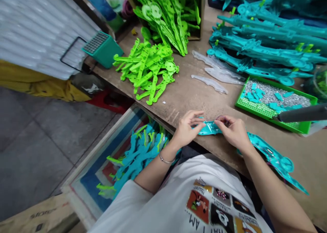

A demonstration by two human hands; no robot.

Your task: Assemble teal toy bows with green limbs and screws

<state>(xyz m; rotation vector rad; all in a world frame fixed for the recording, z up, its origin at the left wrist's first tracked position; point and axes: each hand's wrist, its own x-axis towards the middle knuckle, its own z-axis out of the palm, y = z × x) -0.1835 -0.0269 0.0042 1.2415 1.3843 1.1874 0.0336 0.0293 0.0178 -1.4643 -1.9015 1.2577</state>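
A long glossy teal plastic part (272, 151) lies along the table's front edge, its left end between my hands. My left hand (187, 129) grips that left end, thumb in front and fingers bent over the far side. Over the same part, my right hand (233, 130) is closed in a pinch, thumb against fingertips. Whatever sits in that pinch is too small or hidden to name. Just beyond the right hand is a green tray (272, 118) holding many small silvery pieces and small teal blocks.
Bright green plastic pieces (150, 69) lie heaped at left, before a box of longer green parts (163, 14). Teal parts (260, 48) are stacked at back right, near clear pieces (209, 83). A dark tool (304, 113) juts over the tray. Assembled teal pieces (138, 158) fill a bin below.
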